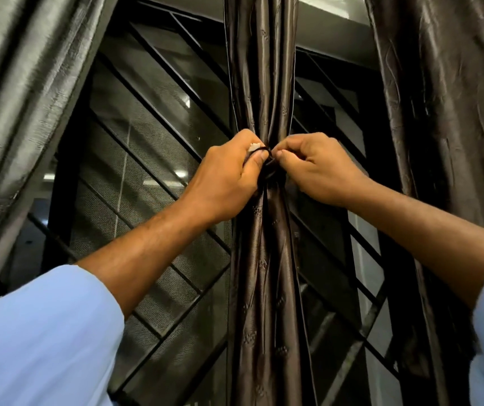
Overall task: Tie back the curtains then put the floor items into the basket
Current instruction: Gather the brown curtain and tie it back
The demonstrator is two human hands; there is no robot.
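Three brown satin curtain panels hang over the black window grille point(152, 159): left curtain point(20, 92) and right curtain point(446, 92) loose at the grille's edges, middle curtain point(261, 68) gathered to a narrow waist before the grille's centre. Soft, light, slippery by the sheen (likely to slide out of a slack loop), so best taken at the bunched waist. Two hands there, both closed in a pinch: left hand point(232, 174) holding the thin dark tie band point(267, 159) round the gather, right hand point(317, 168) nipping its other end. One band visible. Two pale blue sleeves low. No basket or floor items in view.
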